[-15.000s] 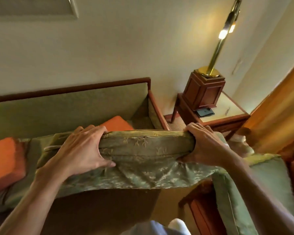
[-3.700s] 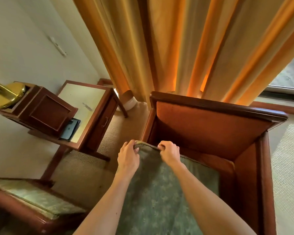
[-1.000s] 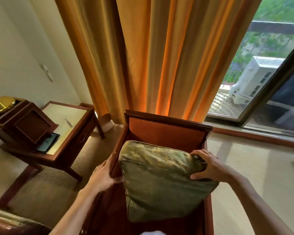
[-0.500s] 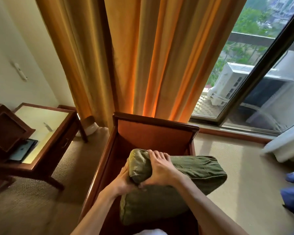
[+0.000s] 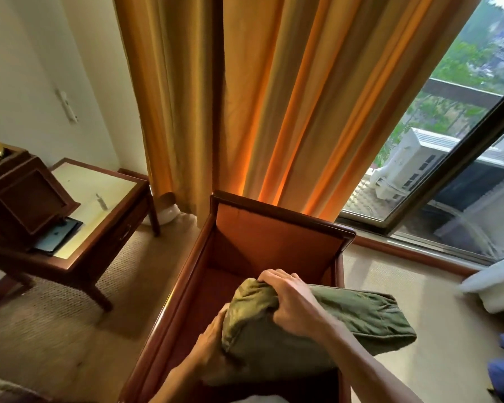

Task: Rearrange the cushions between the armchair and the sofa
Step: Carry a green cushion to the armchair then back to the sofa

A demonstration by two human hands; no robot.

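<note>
Both hands are gripping the green cushion (image 5: 317, 327) over the armchair (image 5: 277, 225) seat. The right hand (image 5: 294, 303) is clamping its near-left corner from above, fingers curled over the edge; the left hand (image 5: 213, 335) is pressing underneath that corner. The cushion's long axis is running rightward, overhanging the chair's right arm; both hands are sitting at its left end.

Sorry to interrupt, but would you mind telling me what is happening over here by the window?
A person is holding a green patterned fabric cushion with both hands over a wooden armchair with orange upholstery. The right hand grips its top left corner and the left hand supports it from the left side. The cushion's right end sticks out past the chair's right arm. Orange curtains hang behind the chair.
</note>
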